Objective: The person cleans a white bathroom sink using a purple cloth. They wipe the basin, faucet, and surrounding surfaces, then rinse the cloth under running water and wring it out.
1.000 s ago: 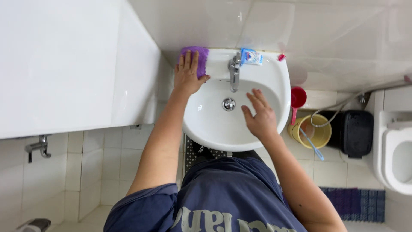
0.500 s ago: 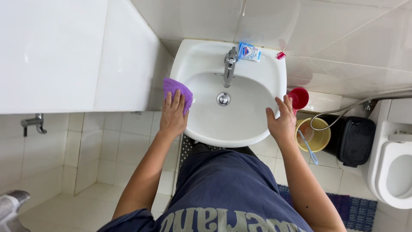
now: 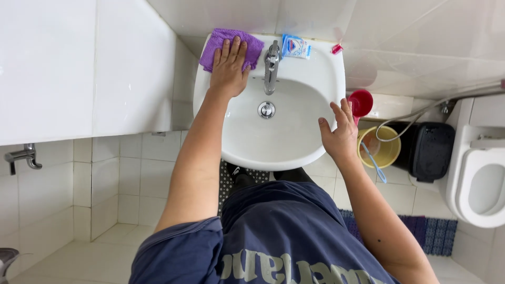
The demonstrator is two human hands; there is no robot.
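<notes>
While my left hand (image 3: 229,64) presses the purple cloth (image 3: 229,46) flat on the sink (image 3: 321,79) corner, my right hand (image 3: 339,135), open, apparently braces the rim for balance.

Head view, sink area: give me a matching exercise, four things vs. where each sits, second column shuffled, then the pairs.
Things:
1. purple cloth
2. left hand
3. right hand
4. red cup

Places:
A. on the sink's right rim, fingers spread
B. just outside the sink, at its right
C. back-left corner of the sink, left of the tap
D. pressed flat on the cloth

Pairs: 1-C, 2-D, 3-A, 4-B
</notes>
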